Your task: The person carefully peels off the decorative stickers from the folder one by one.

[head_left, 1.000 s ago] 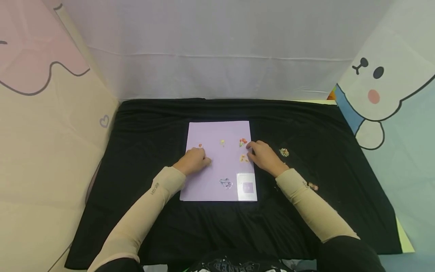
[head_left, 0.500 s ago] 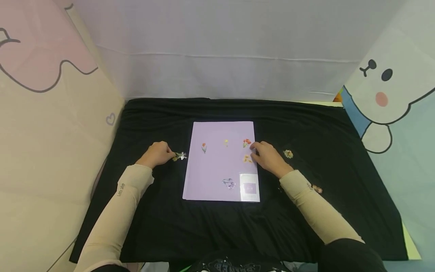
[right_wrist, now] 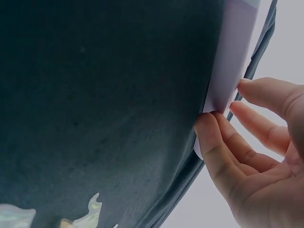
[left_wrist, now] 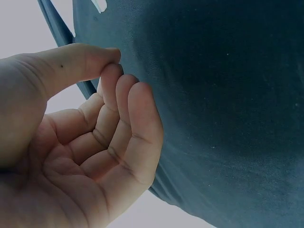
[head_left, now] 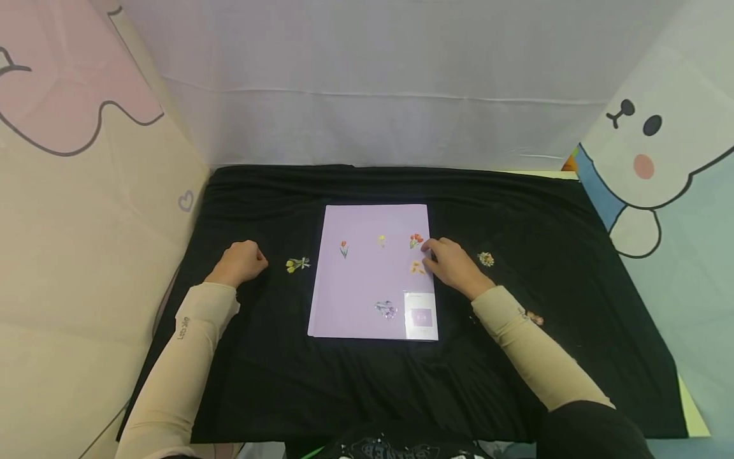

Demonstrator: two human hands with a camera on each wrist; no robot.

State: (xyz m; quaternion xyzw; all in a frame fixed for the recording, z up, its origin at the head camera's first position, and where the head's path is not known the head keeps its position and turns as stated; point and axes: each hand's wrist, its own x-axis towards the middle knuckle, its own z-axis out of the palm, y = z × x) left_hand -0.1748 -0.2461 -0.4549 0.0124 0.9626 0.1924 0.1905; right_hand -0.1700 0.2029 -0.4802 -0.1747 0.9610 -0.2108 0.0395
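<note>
My left hand (head_left: 237, 262) hovers over the black cloth left of the purple folder (head_left: 355, 299). In the left wrist view its fingers (left_wrist: 145, 123) curl loosely, thumb tip close against a fingertip, with nothing between them. Beside it on the cloth lies a yellow tulip bouquet sticker (head_left: 297, 264), a small gap from the folder's left edge. At the folder's right edge, my right hand (head_left: 454, 264) rests with slightly bent fingers; in the right wrist view the fingertips press against that edge. Flower stickers include a red tulip (head_left: 344, 249), a red bouquet (head_left: 416, 240) and a purple-blue one (head_left: 386, 309).
Right of my right hand, a round flower sticker (head_left: 486, 259) and a brownish piece (head_left: 534, 318), partly behind the sleeve, lie on the black cloth (head_left: 585, 357). A clear label pocket (head_left: 421, 325) sits at the folder's lower right. Curtains enclose the back and sides.
My left hand moved off the folder to the left, pinched the yellow bouquet sticker, then let it go on the cloth and drew further left. The right hand has stayed at the folder's edge.
</note>
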